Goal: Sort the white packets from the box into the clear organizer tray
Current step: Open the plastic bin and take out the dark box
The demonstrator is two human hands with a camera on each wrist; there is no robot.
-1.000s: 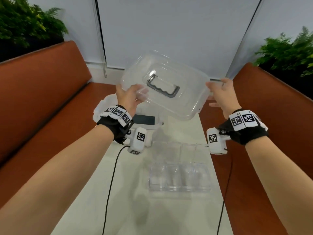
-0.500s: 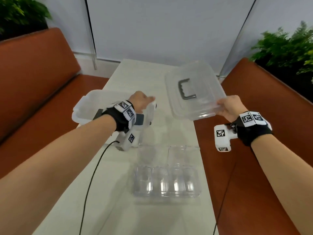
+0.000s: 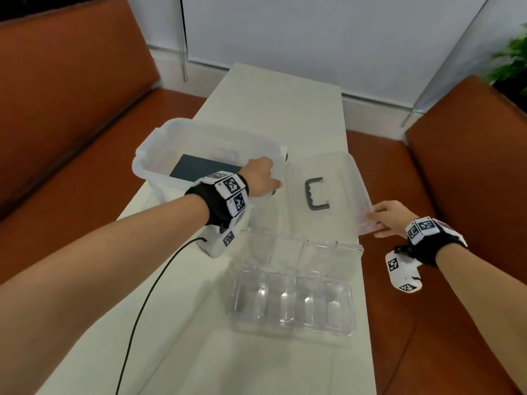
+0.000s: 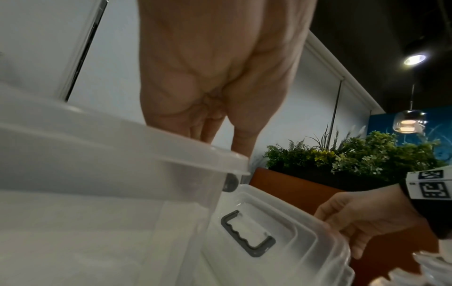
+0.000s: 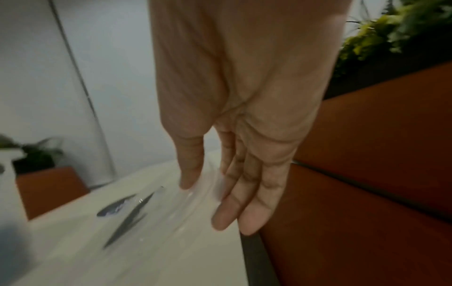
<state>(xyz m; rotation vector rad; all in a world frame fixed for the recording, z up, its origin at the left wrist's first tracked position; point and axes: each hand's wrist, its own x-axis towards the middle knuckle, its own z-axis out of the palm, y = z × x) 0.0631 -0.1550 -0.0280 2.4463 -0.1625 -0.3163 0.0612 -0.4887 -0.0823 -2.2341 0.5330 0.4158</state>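
The translucent box point(image 3: 159, 169) stands open on the white table point(image 3: 279, 109), with a flat dark thing point(image 3: 196, 169) inside; no white packets show plainly. My left hand point(image 3: 271, 185) grips the box's near right rim, fingers point(image 4: 205, 133) reaching down behind it. The clear lid point(image 3: 339, 172) with its grey handle point(image 3: 315, 195) lies to the right of the box. My right hand point(image 3: 377, 220) pinches its near right corner, thumb point(image 5: 189, 174) on top. The clear organizer tray point(image 3: 293, 326) sits empty near me, between my arms.
Brown padded benches point(image 3: 71, 115) run along both sides of the narrow table. A black cable point(image 3: 142, 303) trails from my left wrist across the near tabletop. A plant point(image 3: 510, 61) stands at the far right, and a pale wall closes the far end.
The lid, lifted off with both hands, has been carried right and lowered beside the box by my right hand alone. My left hand let go of it and took the box's rim.
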